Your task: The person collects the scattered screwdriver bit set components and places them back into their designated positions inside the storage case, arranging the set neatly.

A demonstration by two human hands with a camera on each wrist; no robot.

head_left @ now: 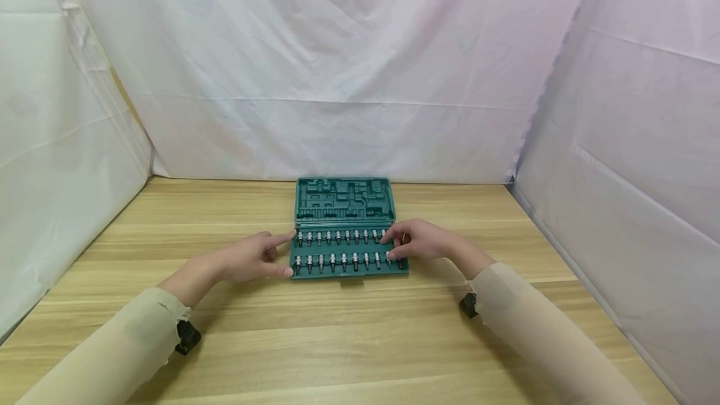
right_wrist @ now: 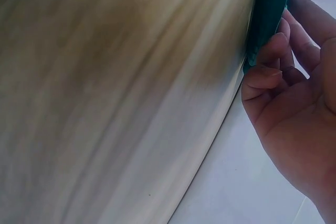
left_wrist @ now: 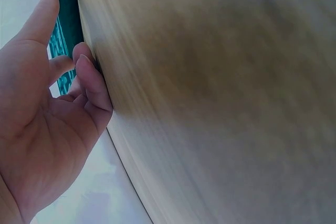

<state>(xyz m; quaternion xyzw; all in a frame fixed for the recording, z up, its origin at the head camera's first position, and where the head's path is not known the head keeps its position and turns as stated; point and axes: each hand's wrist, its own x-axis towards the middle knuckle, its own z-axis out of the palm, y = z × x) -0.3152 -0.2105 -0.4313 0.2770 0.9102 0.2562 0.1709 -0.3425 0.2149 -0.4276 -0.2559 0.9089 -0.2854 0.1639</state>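
Observation:
A green bit-socket case (head_left: 349, 275) lies unfolded on the wooden table. Two rows of silver bit sockets (head_left: 344, 260) with dark tips fill its near half. My left hand (head_left: 250, 259) is at the case's left side, index finger and thumb stretched apart to its edge, the other fingers bent. Over the right end is my right hand (head_left: 422, 241), its thumb and index fingertip apart among the last sockets. It covers part of that end. In the right wrist view, its bent lower fingers are beside the green case wall (right_wrist: 269, 11).
The raised lid (head_left: 345, 195) has moulded recesses and leans at the back, near the white curtain (head_left: 337, 80). White sheets also hang at both sides. Wood-grain table (head_left: 337, 342) surrounds the case. A small black device (head_left: 187, 337) is strapped at each wrist.

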